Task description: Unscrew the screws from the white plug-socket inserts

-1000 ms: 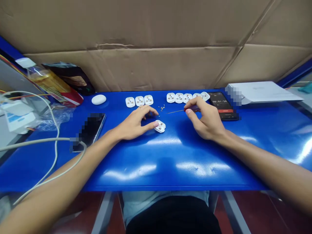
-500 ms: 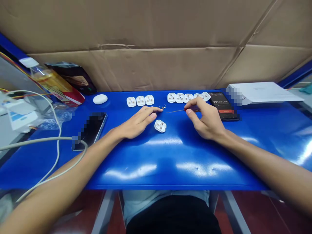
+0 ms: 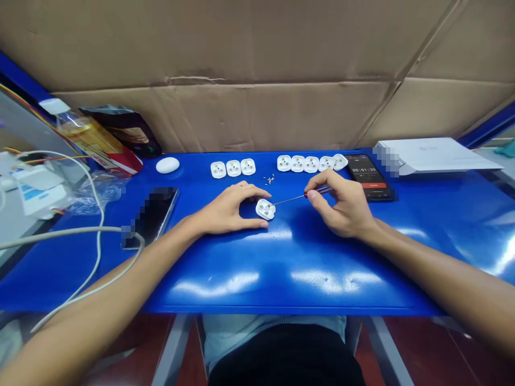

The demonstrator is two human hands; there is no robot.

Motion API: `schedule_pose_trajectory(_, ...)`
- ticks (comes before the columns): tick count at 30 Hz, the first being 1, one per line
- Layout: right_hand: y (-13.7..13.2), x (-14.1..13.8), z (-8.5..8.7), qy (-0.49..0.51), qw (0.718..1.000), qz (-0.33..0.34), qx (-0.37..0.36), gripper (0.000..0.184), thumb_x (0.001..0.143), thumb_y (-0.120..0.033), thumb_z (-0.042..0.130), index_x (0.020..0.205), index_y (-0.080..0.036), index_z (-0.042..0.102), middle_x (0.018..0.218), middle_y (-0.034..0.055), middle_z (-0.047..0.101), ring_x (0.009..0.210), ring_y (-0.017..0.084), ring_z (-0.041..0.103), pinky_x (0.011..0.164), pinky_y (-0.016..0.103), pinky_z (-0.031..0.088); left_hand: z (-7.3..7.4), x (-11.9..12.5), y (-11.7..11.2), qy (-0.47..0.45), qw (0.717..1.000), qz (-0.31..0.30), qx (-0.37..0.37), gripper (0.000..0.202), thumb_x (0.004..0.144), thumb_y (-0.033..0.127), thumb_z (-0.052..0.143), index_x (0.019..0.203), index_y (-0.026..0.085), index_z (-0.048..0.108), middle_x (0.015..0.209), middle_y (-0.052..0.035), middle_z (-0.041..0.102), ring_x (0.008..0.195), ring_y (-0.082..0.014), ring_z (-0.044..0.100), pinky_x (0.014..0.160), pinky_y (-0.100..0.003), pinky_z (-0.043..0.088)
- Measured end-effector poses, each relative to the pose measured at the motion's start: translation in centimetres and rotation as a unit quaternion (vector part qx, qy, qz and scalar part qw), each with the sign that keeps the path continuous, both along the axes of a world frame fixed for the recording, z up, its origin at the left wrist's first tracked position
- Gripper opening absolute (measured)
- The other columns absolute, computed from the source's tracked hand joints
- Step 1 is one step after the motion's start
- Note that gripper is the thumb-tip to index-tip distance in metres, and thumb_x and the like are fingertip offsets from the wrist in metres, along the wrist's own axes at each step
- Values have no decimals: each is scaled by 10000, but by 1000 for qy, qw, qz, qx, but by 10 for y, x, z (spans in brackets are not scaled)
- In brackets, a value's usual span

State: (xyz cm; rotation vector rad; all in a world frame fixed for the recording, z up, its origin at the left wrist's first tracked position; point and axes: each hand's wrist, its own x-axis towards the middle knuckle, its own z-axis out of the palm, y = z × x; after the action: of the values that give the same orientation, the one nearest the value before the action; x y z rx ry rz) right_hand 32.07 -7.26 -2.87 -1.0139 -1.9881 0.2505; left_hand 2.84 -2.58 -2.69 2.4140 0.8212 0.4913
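Since the earlier view, your left hand (image 3: pixel 227 209) has come back from the small screws and now cups the white plastic plug body (image 3: pixel 265 209), which lies on the blue worktop (image 3: pixel 225 268) directly in front of you. That hand is curved in a wide arc, with the thumb below the plug and the fingers above it. You can't quite tell whether the fingertips are pressing on it. Your right hand (image 3: pixel 346 206) is in a narrow pinch on a small red-handled screwdriver (image 3: pixel 289 200), whose thin shaft reaches to the edge of the plug.

The plug body looks light, stiff and smooth, so it will probably skid easily on this glossy surface. It's best held by its outer rim, clear of the metal-fitted recesses on its face.

Beyond your hands, the loose screws (image 3: pixel 269 179) lie in a small scatter, with three plug bodies (image 3: pixel 233 168) to their left and five (image 3: pixel 311 163) to their right. A phone showing a timer (image 3: pixel 365 170) sits just past the right-hand row.
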Motion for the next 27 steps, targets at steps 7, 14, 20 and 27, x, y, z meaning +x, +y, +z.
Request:
schedule_pose_trajectory(7,0,-3,-1,-27,999,7,-25,48,977,-198,613,986,-241,631,901,24,755,759,196,710,692,320,555,-3,-1,2,-18,1000,-17,1,462,924,527,810,1266,220,761,1150,-60,774,1032,-233,689,923,-356,511)
schedule_pose_trajectory(14,1,-3,1,-30,999,-10,-44,36,994,-219,613,974,-237,637,901,29,763,768,194,717,708,312,555,-6,-1,2,-38,999,-28,-1,444,943,464,808,1298,202,761,1177,-77,772,1066,-232,706,956,-347,531)
schedule_pose_trajectory(20,-2,-5,1,-52,997,-43,-41,150,1037,-328,628,931,-233,673,798,16,747,650,176,680,615,305,503,-7,0,-2,-49,998,-49,3,429,960,448,790,1309,204,747,1180,-85,746,1048,-226,717,943,-328,550)
schedule_pose_trajectory(27,-2,-1,8,-34,997,53,-33,130,995,-229,626,1121,-255,645,1032,55,778,861,223,749,758,351,606,-3,2,-5,-22,997,-79,0,392,1002,455,733,1310,212,735,1214,-93,727,1079,-231,705,961,-322,542)
